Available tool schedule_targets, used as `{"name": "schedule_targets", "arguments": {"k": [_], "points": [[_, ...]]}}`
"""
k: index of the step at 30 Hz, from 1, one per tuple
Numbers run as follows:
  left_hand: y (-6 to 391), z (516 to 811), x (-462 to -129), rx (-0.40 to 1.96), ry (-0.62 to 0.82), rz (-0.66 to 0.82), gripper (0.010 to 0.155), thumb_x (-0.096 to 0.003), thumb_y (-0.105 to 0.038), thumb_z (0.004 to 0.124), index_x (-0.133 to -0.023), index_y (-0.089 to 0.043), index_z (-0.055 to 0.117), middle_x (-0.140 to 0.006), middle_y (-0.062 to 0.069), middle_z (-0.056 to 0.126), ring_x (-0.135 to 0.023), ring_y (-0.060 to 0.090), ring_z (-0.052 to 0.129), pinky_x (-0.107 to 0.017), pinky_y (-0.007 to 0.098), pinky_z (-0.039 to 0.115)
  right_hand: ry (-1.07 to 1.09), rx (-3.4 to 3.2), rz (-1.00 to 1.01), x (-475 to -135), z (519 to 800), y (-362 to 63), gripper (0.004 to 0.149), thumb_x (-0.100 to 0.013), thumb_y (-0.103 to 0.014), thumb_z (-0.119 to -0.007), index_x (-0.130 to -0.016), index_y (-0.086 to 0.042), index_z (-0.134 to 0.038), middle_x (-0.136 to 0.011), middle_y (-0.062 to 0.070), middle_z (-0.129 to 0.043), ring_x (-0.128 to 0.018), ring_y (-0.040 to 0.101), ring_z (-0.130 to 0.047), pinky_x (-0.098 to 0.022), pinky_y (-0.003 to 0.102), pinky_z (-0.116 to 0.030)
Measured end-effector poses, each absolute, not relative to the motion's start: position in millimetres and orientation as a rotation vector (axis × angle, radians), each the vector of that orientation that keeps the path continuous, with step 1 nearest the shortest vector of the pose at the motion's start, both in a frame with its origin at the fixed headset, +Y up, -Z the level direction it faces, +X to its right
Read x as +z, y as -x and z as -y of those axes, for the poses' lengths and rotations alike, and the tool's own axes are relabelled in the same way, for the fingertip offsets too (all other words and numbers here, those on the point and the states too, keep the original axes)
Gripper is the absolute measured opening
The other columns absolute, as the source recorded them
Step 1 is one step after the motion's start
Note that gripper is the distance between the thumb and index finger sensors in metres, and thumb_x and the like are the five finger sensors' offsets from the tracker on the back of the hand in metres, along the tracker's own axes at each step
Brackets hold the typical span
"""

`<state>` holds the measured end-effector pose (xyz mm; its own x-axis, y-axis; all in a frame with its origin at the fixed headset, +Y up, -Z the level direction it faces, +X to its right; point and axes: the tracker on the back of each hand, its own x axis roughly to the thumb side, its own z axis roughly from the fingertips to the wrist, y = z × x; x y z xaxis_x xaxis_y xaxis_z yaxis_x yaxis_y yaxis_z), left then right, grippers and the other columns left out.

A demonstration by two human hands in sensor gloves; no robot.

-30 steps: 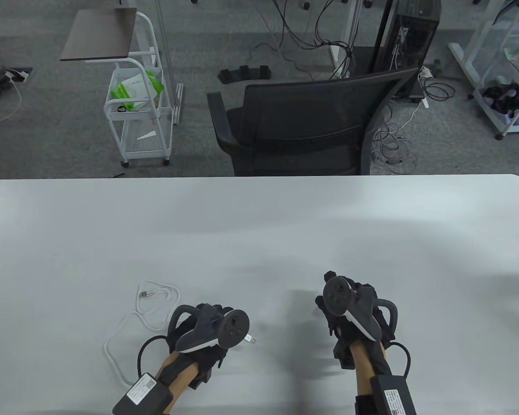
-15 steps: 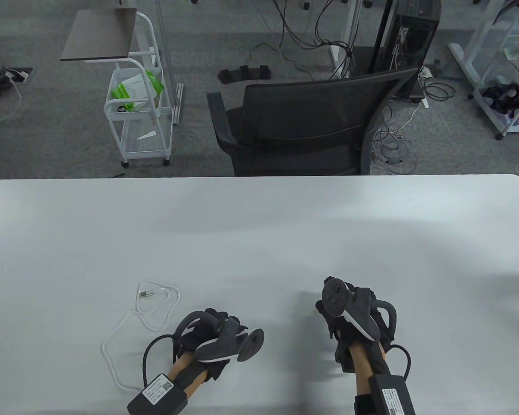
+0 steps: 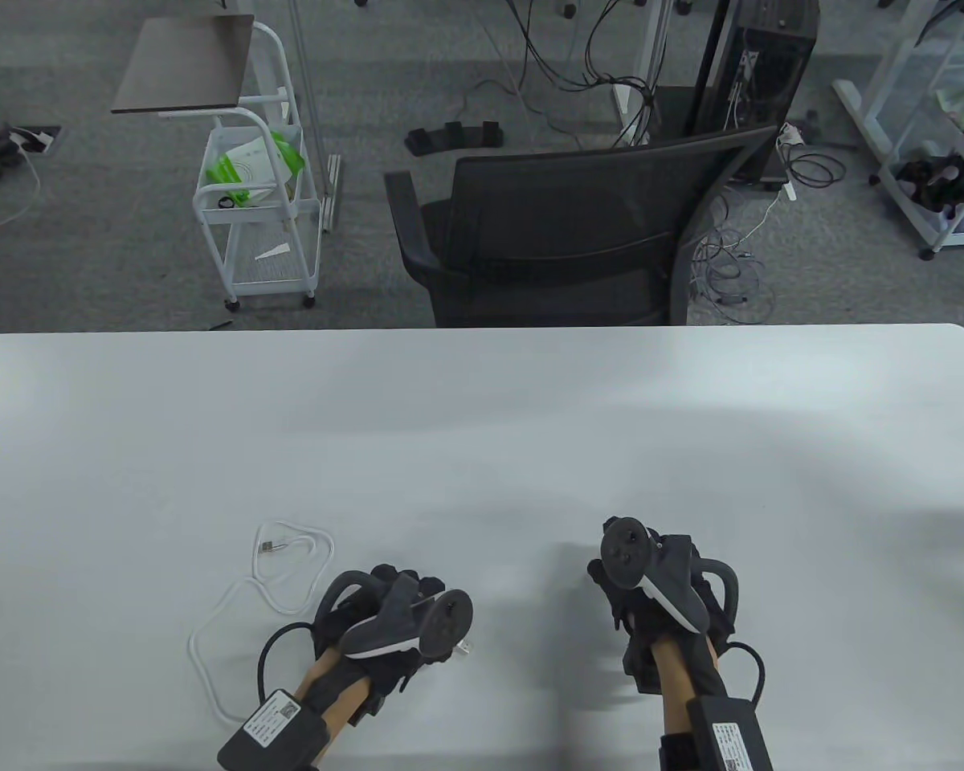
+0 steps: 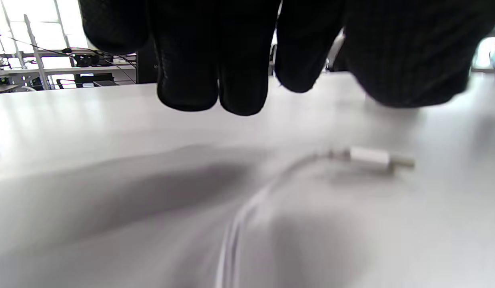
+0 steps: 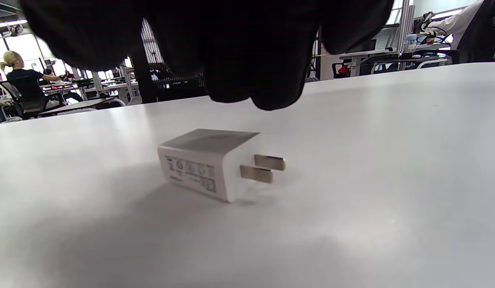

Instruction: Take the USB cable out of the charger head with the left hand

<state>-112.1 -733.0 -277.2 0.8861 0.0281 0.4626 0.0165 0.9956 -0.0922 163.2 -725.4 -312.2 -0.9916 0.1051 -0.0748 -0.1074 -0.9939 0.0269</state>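
The USB cable (image 3: 233,610) is seen lying loose on the table (image 3: 482,418), its plug (image 4: 371,157) unheld below the left hand (image 3: 386,614), whose fingers (image 4: 215,60) hang free. The charger head (image 5: 215,162) is seen unplugged beneath the right hand (image 3: 663,590); nothing is gripped there.

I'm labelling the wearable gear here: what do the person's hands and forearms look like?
The left hand and right hand wear black gloves. A dark grey tracker with a round disc and white trim is strapped to the back of each. Forearms are bare, each carrying a black box with a white label and a black cable.
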Motion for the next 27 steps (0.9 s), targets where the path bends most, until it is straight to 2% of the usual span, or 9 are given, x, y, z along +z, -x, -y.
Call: {"name": "schedule_targets", "arguments": {"k": [4, 6, 12, 17, 27], "points": [[132.2, 709.8, -279.7, 0.108, -0.032, 0.4, 0.076, -0.0248, -0.059, 0.081, -0.098, -0.039, 0.076, -0.103, 0.0, 0.09, -0.091, 0.032, 0.092, -0.071, 0.059, 0.064, 0.124, 3.03, 0.045, -310.4, 719.2, -165.0, 0.065, -0.036, -0.053, -0.076, -0.096, -0.03, -0.068, -0.1, 0.001, -0.081, -0.09, 0.028, -0.09, -0.071, 0.058, -0.062], [147.3, 697.9, -281.4, 0.169, -0.109, 0.314, 0.074, -0.0263, -0.058, 0.08, -0.098, -0.038, 0.076, -0.105, 0.001, 0.088, -0.094, 0.034, 0.089, -0.074, 0.06, 0.06, 0.139, 3.07, 0.138, -308.6, 714.9, -165.4, 0.065, -0.036, -0.054, -0.076, -0.097, -0.032, -0.067, -0.102, 0.0, -0.078, -0.094, 0.028, -0.086, -0.072, 0.058, -0.06], [181.8, 684.2, -285.3, 0.244, -0.223, 0.136, 0.073, -0.0284, -0.057, 0.079, -0.099, -0.037, 0.076, -0.108, 0.002, 0.084, -0.099, 0.036, 0.084, -0.077, 0.062, 0.054, 0.176, 3.178, 0.385, -303.9, 705.6, -165.3, 0.067, -0.035, -0.056, -0.075, -0.098, -0.037, -0.062, -0.108, -0.003, -0.07, -0.101, 0.028, -0.077, -0.075, 0.059, -0.054], [197.3, 687.9, -290.2, 0.207, -0.226, 0.047, 0.073, -0.0288, -0.057, 0.078, -0.099, -0.037, 0.075, -0.11, 0.002, 0.082, -0.102, 0.036, 0.08, -0.079, 0.063, 0.05, 0.21, 3.223, 0.493, -302.8, 703.2, -167.2, 0.068, -0.035, -0.056, -0.075, -0.098, -0.038, -0.06, -0.11, -0.004, -0.066, -0.104, 0.028, -0.072, -0.076, 0.059, -0.052], [206.0, 706.9, -299.5, 0.109, -0.135, 0.001, 0.074, -0.0289, -0.059, 0.077, -0.101, -0.039, 0.072, -0.113, 0.001, 0.077, -0.105, 0.035, 0.076, -0.079, 0.063, 0.047, 0.213, 3.35, 0.515, -303.7, 707.6, -162.7, 0.07, -0.034, -0.057, -0.075, -0.1, -0.039, -0.056, -0.113, -0.005, -0.06, -0.107, 0.029, -0.066, -0.077, 0.061, -0.048]]}}
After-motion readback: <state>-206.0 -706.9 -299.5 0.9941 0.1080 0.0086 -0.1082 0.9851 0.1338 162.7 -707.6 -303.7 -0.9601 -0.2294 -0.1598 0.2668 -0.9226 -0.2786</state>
